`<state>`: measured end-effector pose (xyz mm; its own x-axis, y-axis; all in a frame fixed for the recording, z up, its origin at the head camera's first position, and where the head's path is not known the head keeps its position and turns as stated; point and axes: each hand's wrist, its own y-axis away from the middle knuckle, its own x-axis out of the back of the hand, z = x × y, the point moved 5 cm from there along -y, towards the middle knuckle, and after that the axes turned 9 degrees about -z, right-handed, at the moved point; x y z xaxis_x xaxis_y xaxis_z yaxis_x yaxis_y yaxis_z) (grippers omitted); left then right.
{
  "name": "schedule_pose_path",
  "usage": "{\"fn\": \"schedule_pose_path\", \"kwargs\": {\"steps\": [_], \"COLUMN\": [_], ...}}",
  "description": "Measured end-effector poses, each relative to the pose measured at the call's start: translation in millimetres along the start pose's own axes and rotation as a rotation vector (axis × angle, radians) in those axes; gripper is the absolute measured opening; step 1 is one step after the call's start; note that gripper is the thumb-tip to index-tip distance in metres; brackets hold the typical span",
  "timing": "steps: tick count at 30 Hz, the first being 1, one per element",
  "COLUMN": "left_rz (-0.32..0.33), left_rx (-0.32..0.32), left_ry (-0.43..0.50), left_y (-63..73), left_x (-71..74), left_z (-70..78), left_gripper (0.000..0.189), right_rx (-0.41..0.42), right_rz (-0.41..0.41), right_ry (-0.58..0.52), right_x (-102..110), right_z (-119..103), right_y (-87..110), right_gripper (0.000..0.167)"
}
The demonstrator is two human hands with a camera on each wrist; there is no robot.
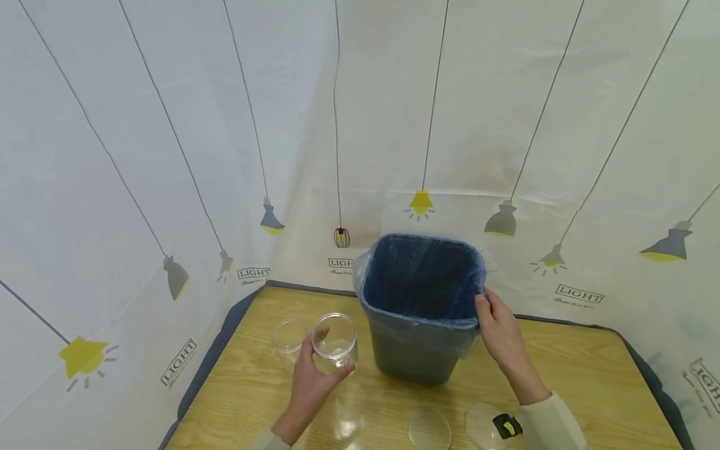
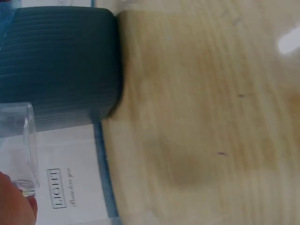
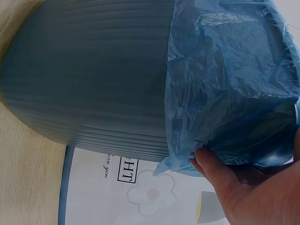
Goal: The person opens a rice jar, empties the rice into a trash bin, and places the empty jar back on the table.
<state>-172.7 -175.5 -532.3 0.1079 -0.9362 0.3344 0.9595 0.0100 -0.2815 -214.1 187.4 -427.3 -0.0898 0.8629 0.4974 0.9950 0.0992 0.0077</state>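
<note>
My left hand (image 1: 312, 384) holds a clear round jar (image 1: 335, 344) in the air, left of a dark trash bin (image 1: 410, 362). The jar's round end faces the head camera. In the left wrist view, only part of this jar (image 2: 14, 140) and some fingers show at the left edge. A thin blue trash bag (image 1: 444, 334) lines the bin and folds down over its rim. My right hand (image 1: 503, 337) grips the rim's right side through the bag (image 3: 225, 70), thumb near the top. The bin's inside is dark, and its bottom cannot be made out.
A second clear jar (image 1: 289, 331) stands on the wooden table (image 1: 590, 381) behind my left hand. Two clear round lids, a left lid (image 1: 430, 430) and a right lid (image 1: 479, 424), lie near the front. A lamp-printed cloth (image 1: 382, 125) encloses the table's back and sides.
</note>
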Motion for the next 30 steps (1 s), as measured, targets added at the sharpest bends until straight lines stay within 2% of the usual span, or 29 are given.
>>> {"fn": "schedule_pose_path", "kwargs": {"steps": [3, 8, 14, 20, 24, 30], "left_rz": [-0.013, -0.052, -0.099, -0.208, -0.272, -0.29], "left_rx": [0.026, 0.034, 0.104, 0.151, 0.148, 0.137], "left_ry": [-0.039, -0.081, -0.099, -0.07, -0.049, -0.016], "left_y": [5.0, 11.1, 15.0, 14.0, 13.9, 14.9], "left_x": [-2.3, -6.7, -12.1, -20.3, -25.4, -26.0], "left_z": [-12.9, -31.8, -50.0, -70.5, -77.6, -83.2], "left_gripper": [0.091, 0.09, 0.092, 0.096, 0.097, 0.096], "right_rx": [0.008, -0.018, -0.034, 0.014, 0.028, 0.038], "right_rz": [0.01, 0.005, 0.015, 0.059, 0.054, 0.025], "right_ry": [-0.013, -0.049, -0.067, -0.027, -0.027, -0.109], "right_x": [0.5, 1.6, 1.0, 2.1, 3.5, 4.1], "right_z": [0.6, 5.6, 10.6, 13.9, 18.7, 24.0], "right_y": [-0.8, -0.6, 1.9, 3.5, 4.9, 9.6], "right_gripper": [0.064, 0.067, 0.07, 0.068, 0.069, 0.069]}}
